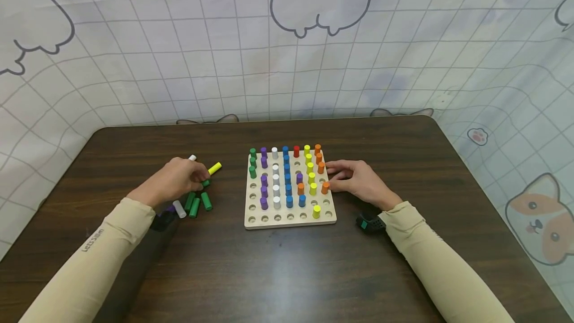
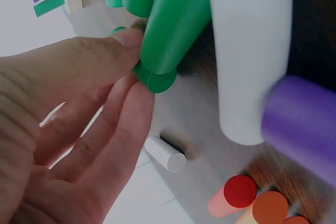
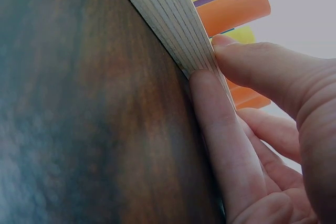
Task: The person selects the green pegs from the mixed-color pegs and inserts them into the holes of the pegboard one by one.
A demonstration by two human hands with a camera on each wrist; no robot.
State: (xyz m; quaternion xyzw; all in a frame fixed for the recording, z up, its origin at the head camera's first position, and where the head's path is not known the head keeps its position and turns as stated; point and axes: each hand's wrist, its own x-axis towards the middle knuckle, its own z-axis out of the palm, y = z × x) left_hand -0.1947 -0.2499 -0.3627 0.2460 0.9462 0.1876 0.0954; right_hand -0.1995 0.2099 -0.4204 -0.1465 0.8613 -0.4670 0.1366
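In the left wrist view, my left hand [image 1: 177, 178] pinches a green peg [image 2: 155, 81] between thumb and fingers, low over the tabletop. Loose green pegs [image 1: 195, 208], a white peg [image 1: 179, 209] and a purple peg [image 2: 302, 124] lie right around it. A wooden pegboard [image 1: 290, 223] sits flat at the table's middle, with columns of coloured pegs and some bare holes. At its right side, my right hand [image 1: 362, 183] holds the edge. The thumb lies at the top edge beside an orange peg [image 3: 236, 11], with a finger against the layered side.
Beyond the left hand lie a yellow peg [image 1: 215, 168] and another white peg [image 1: 192, 157]. Red [image 2: 240, 191] and orange pegs [image 2: 270, 208] show in the left wrist view. A black wrist device [image 1: 371, 223] is by the right cuff. Patterned cloth [image 1: 251, 64] hangs behind the dark table [image 1: 278, 273].
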